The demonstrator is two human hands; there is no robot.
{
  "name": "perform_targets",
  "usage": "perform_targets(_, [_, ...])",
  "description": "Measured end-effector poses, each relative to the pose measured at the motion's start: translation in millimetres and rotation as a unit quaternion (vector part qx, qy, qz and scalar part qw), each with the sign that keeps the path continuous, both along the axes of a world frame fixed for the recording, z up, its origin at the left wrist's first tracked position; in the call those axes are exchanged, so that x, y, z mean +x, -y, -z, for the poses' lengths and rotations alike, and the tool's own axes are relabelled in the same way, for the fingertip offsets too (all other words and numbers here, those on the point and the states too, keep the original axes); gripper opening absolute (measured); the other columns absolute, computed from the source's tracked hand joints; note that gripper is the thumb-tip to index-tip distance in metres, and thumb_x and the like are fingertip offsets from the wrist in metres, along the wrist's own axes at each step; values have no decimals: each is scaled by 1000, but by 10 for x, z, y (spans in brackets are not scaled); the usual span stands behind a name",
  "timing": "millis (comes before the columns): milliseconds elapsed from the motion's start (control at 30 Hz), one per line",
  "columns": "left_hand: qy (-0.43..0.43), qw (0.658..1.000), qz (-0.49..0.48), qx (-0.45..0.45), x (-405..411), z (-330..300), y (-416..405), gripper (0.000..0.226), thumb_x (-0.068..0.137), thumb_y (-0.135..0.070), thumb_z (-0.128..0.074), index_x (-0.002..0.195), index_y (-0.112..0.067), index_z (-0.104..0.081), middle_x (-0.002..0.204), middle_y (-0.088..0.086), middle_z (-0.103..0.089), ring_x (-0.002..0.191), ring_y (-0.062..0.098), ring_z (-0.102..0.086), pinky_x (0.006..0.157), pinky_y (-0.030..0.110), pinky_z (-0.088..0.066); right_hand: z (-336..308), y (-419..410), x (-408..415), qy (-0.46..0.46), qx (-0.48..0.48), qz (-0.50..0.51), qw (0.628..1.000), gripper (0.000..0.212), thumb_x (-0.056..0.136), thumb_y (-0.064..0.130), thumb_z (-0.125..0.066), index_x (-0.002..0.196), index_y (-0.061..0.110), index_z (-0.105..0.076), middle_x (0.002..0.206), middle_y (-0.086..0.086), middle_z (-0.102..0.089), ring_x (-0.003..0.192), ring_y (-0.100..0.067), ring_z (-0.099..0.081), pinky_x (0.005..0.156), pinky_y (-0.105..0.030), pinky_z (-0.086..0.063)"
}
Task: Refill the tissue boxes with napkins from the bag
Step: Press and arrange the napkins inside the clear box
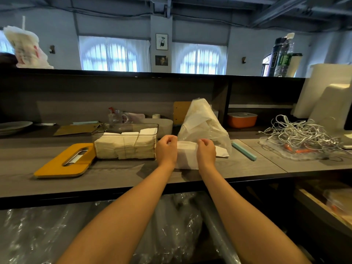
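A clear tissue box (124, 130) stands on the grey counter (114, 174), holding three stacks of white napkins (124, 144). Its yellow lid (62, 162) with a slot lies flat to the left. A translucent plastic bag (202, 122) of napkins stands behind my hands. My left hand (166, 149) and my right hand (206, 151) grip the two ends of a white napkin stack (186, 155) resting on the counter just right of the box. Both hands have curled fingers.
A teal clip bar (244, 150) lies right of the bag. A tangle of white cables (301, 134) sits on a clear tray at right. An orange container (242, 120) is on the back shelf, with plates (13, 126) far left.
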State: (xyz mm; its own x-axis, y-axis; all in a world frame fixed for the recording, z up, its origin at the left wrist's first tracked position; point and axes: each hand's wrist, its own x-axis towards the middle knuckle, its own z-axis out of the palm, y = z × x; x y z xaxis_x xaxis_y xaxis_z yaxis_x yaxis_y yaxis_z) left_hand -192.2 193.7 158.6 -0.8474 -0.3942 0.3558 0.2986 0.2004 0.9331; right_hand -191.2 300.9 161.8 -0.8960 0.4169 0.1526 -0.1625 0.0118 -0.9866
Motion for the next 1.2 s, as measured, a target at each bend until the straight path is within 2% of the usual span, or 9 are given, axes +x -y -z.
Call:
perform_targets(167, [9,1000,-4,17,-60,-5,5,17,98,-24,-51,98,-21,-68,101,-4,-65,95,13,-55,73,27,-41,-16,0,-57,-24,3,-26,999,30,100,33,-48,123,16,-58,115,-1,-58,105,-17,-53,85,-32,-42])
perform_targets(300, [14,1000,-5,20,-85,6,19,19,98,-21,-51,99,-18,-69,97,-3,-64,97,16,-57,78,29,-44,10,-20,-104,1,29,-27,999,26,98,20,-48,117,13,-65,114,-2,-59,102,-17,-52,83,-31,-40])
perform_targets(500, [47,999,20,18,-61,3,21,16,98,-23,-52,96,-17,-66,94,-2,-62,89,14,-54,65,26,-39,-12,15,-44,0,64,-35,997,27,98,17,-48,117,12,-66,112,-1,-59,103,-18,-52,86,-33,-42])
perform_targets(667, [42,998,20,40,-26,5,40,18,96,-22,-53,98,-15,-69,100,2,-66,96,19,-59,68,27,-42,-60,16,19,25,112,-48,992,25,97,24,-49,99,12,-71,105,-10,-64,96,-26,-56,86,-41,-47])
perform_targets(867, [55,997,-33,34,73,-32,32,31,97,-18,-51,128,-14,-57,117,3,-59,106,19,-55,81,29,-41,-68,6,60,20,106,-58,992,23,98,19,-49,102,13,-71,109,-6,-63,100,-23,-55,88,-37,-45])
perform_targets(933, [54,998,-20,5,84,-34,19,31,98,-22,-50,127,-15,-57,120,5,-61,106,20,-56,80,29,-41,-62,14,92,17,107,-75,991,21,99,26,-50,94,17,-69,95,0,-64,90,-17,-55,82,-32,-42])
perform_targets(1033, [54,998,-23,-2,104,-32,19,29,98,-19,-48,125,-15,-59,119,4,-62,108,20,-56,83,31,-44,-49,25,111,20,55,-60,996,18,93,18,-55,83,21,-70,106,-7,-68,92,-19,-57,83,-35,-48])
perform_targets(1133, [68,997,-14,24,120,-38,28,31,98,-20,-48,128,-16,-55,115,2,-58,105,19,-53,85,32,-43,-57,21,116,32,66,-62,995,19,97,20,-53,97,23,-71,118,-7,-64,107,-26,-56,98,-37,-45])
perform_targets(1200, [82,996,14,-18,101,-40,14,25,98,-26,-49,113,-13,-64,106,4,-64,96,18,-55,75,29,-40,-48,15,85,28,105,-57,992,23,99,26,-54,116,19,-68,118,-7,-63,107,-26,-57,89,-28,-41])
